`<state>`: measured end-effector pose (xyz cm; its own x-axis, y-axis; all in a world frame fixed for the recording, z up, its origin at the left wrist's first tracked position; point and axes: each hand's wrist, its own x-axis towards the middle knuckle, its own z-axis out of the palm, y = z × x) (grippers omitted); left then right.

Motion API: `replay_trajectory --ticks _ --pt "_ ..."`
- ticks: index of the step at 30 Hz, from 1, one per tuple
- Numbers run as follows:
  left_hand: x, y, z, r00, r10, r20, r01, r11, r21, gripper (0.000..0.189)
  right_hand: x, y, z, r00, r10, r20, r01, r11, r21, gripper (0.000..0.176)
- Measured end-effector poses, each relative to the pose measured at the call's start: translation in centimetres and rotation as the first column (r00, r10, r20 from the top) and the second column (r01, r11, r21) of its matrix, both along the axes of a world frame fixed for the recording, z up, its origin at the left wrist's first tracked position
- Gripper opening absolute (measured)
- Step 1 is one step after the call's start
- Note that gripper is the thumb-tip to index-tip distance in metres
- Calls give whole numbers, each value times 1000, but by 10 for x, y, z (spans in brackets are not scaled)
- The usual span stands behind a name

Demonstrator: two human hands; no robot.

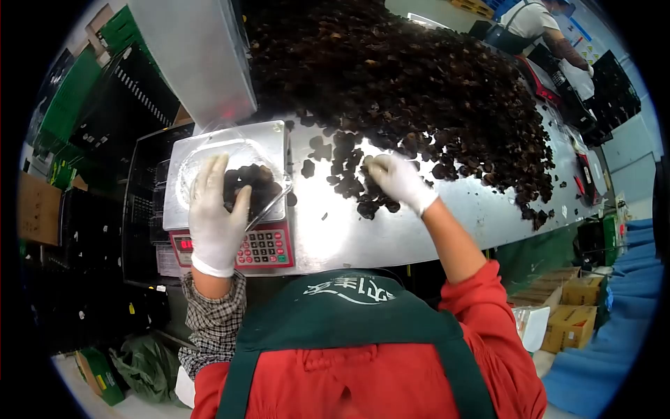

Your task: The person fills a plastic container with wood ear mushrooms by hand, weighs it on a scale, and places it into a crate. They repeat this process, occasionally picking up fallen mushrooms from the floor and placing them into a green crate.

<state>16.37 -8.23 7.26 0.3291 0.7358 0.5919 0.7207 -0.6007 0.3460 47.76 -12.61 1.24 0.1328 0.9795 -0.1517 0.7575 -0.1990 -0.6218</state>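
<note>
A digital scale with a red keypad base and a metal plate (275, 140) stands at the left of the metal table. On its plate sits a clear plastic container (187, 183) with dark brown pieces, apparently mushrooms (248, 183), at its right side. My left hand (213, 220), in a white glove, lies over the container with fingers stretched and thumb apart, beside those mushrooms. My right hand (400, 181), also gloved, is over the table with its fingers curled down on a few dark mushrooms (370, 202) at the edge of the loose ones. Its fingertips are partly hidden.
A large heap of dark mushrooms (405, 77) covers the back of the metal table (328, 241). A tall grey metal post (199, 59) rises behind the scale. Black crates (115, 94) stand at left. Another person (534, 28) works at a second scale (537, 80) far right.
</note>
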Motion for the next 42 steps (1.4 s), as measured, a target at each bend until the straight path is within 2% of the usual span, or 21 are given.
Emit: replay_trajectory --ticks 1,2,3,5,6,9,11,12,16,19,23,24,27,31,33,36,37,38,39,41,42 --pt "19 -14 6 984 -41 175 70 984 -164 49 7 -21 -40 1000 24 -11 -23 999 41 26" --pt "35 -20 -3 966 -175 191 205 968 -147 45 12 -34 -75 988 115 100 -124 989 82 27" --pt "50 -24 -18 930 -306 203 335 934 -127 41 1 -48 -87 989 79 125 -85 996 39 29" --pt "80 -31 -71 919 -394 -21 383 903 -194 34 -16 -57 -102 973 14 229 -46 989 138 27" --pt "92 -35 -94 928 -367 -63 324 879 -351 32 -16 -55 -106 982 -19 190 -6 991 131 26" --pt "106 -39 -142 939 -325 -111 188 756 -627 32 -10 -51 -108 991 -132 -37 135 984 119 22" --pt "110 -41 -155 933 -349 -92 235 781 -578 28 6 -60 -97 926 -208 -314 250 963 100 20" --pt "117 -41 -158 924 -376 -66 278 781 -559 27 15 -67 -91 806 -254 -534 314 949 22 19" --pt "162 -37 -166 885 -456 -89 376 816 -440 22 50 -103 -73 701 -326 -634 388 921 -45 21" --pt "190 -24 -168 835 -411 -366 173 827 -535 27 66 -120 -77 734 -318 -600 401 916 4 23" --pt "191 -22 -170 826 -404 -394 113 803 -586 22 83 -117 -76 708 -458 -537 516 855 -50 31" --pt "191 -23 -172 823 -412 -391 118 798 -591 22 84 -113 -82 896 -441 -45 438 865 246 42" --pt "197 -22 -164 813 -419 -404 76 764 -640 21 81 -102 -85 890 -438 123 305 775 553 46" --pt "201 -21 -163 809 -409 -422 22 739 -673 21 76 -115 -68 945 -326 13 284 841 460 46" --pt "194 -26 -166 893 -363 -266 85 717 -692 18 79 -138 -56 904 -425 -53 411 826 386 40" --pt "221 -78 -121 856 -499 137 339 341 -877 22 115 -189 -52 820 -568 -71 538 723 433 33" --pt "230 -96 -102 611 -695 379 644 156 -749 35 127 -207 -49 771 -630 -95 607 681 410 29" --pt "242 -117 -106 388 -833 395 796 87 -599 49 142 -223 -52 715 -687 -128 663 609 435 28" --pt "247 -124 -66 345 -815 466 699 -108 -707 50 150 -230 -47 656 -736 -164 711 530 463 27" --pt "247 -116 -101 331 -825 459 855 56 -516 43 156 -242 -39 632 -755 -173 736 515 440 27" --pt "237 -97 -105 423 -758 496 822 92 -561 36 152 -237 -45 692 -704 -161 666 536 518 28"
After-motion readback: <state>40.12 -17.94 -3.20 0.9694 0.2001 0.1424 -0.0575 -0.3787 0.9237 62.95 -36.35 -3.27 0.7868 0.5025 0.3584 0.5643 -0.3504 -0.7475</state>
